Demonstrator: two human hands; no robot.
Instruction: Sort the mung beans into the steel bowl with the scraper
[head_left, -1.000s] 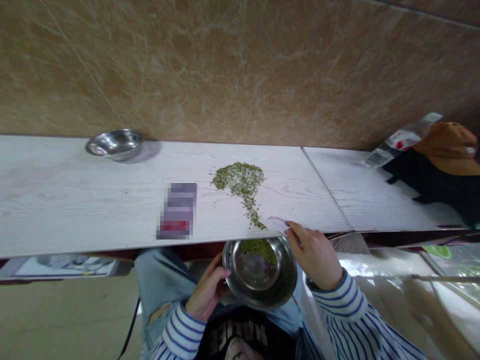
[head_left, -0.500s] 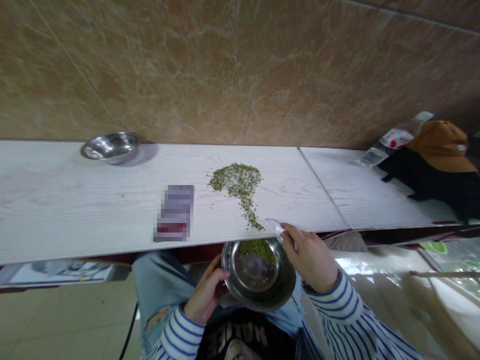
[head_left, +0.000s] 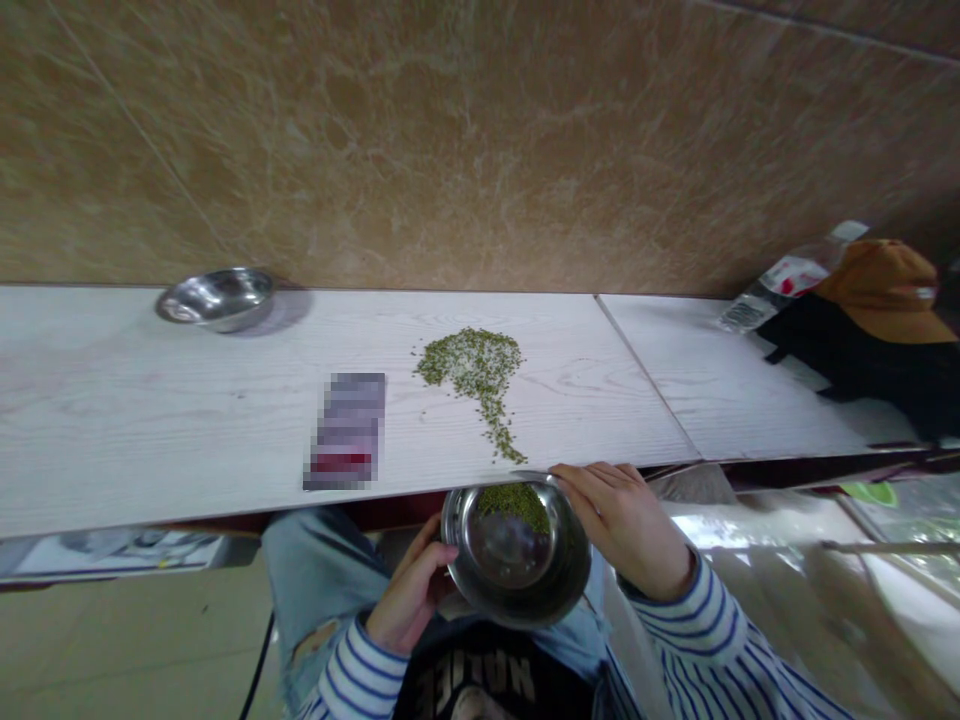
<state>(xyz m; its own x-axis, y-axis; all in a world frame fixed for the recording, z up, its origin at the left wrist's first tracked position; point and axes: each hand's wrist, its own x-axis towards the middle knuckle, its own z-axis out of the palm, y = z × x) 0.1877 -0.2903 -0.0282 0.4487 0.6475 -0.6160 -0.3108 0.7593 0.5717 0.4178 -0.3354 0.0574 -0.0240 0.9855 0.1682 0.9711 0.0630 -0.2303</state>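
My left hand (head_left: 416, 588) grips the left side of a steel bowl (head_left: 510, 607), thumb over its rim. The bowl is tilted below the table's front edge above my lap, with green mung beans (head_left: 517, 503) gathered on its far side. At the bowl's far right rim, my right hand (head_left: 622, 520) is closed on a clear plastic piece (head_left: 534, 475), seen nearly edge-on; its exact kind is unclear. More mung beans (head_left: 472, 360) lie scattered on the white table, trailing down to the front edge just above the bowl.
A second steel bowl (head_left: 217, 300) stands at the back left by the wall. A blurred-out flat rectangle (head_left: 349, 430) lies left of the beans. On the right are a plastic bottle (head_left: 787, 280), a brown cap (head_left: 892, 285) and black cloth (head_left: 870, 370).
My right hand has moved slightly down and right, bringing the plastic piece from the tabletop beside the bean trail to the bowl's rim. My left hand and the bowl stay nearly still.
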